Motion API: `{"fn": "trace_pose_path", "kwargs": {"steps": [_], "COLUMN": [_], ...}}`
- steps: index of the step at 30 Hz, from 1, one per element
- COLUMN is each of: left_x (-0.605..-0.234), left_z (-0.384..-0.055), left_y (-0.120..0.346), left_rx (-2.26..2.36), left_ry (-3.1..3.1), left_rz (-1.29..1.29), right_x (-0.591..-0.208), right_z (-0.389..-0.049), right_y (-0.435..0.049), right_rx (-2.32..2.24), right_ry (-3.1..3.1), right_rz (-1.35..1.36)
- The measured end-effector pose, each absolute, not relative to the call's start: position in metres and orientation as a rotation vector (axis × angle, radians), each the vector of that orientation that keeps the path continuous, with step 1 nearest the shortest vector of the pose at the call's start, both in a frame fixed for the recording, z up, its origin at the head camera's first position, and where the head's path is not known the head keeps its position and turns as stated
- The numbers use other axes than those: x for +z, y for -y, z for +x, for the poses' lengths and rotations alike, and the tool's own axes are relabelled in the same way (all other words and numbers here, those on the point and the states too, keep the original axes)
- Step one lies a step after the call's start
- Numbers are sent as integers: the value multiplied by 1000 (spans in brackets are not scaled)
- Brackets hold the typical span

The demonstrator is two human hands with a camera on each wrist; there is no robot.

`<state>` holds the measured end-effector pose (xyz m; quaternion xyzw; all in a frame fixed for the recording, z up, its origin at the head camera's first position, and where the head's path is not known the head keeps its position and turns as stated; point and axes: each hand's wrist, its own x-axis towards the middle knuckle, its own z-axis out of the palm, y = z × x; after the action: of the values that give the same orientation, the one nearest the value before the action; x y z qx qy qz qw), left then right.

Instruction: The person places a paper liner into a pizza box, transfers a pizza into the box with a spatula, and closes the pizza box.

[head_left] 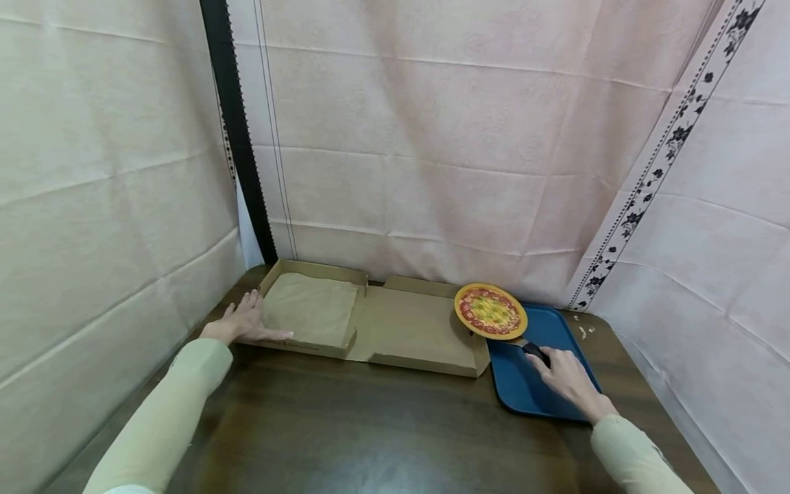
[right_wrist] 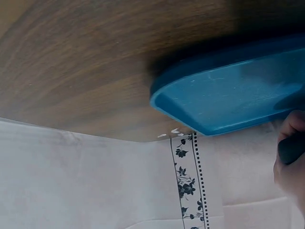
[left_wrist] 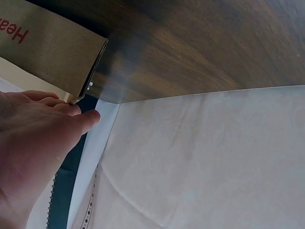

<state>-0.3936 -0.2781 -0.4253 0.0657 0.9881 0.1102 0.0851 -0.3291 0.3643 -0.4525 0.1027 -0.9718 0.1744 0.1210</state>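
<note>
Currently, your right hand (head_left: pixel 564 376), towards two o'clock, is wrapped around a black handle (head_left: pixel 535 353) bearing the pizza (head_left: pixel 490 312), which hangs at one o'clock by the blue tray's (head_left: pixel 517 387) far-left corner. Your left hand (head_left: pixel 245 321), fingers apart, rests on the open box (head_left: pixel 317 348) at eleven o'clock. Lifting looks done; the pizza isn't yet on the box's paper (head_left: pixel 308 309), so setting it down seems left.

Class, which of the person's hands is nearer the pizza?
Right: the right hand grips a black handle just beside the pizza; the left hand is at the left end of the open cardboard box.
</note>
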Motion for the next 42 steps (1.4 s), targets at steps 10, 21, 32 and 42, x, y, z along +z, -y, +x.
{"fn": "trace_pose_path", "kwargs": {"steps": [10,21,32,42], "left_x": [-426,-426,-422,-421], "left_z": [-394,-394,-393,-392], "left_y": [277,276,274,272], "left_rx": [305,374,345,324], "left_ry": [-2958,-2949,-2935,-2941], "left_rz": [189,195,203,207], "right_x": [-452,-453,-452,-454], "right_z": [-333,-340,-347,-354], "right_y": [-354,-342,-327,-316], "right_rx": [526,540,543,554], "right_ry": [2846,2843,2834,2813], "right_rz": [321,360,415,458]}}
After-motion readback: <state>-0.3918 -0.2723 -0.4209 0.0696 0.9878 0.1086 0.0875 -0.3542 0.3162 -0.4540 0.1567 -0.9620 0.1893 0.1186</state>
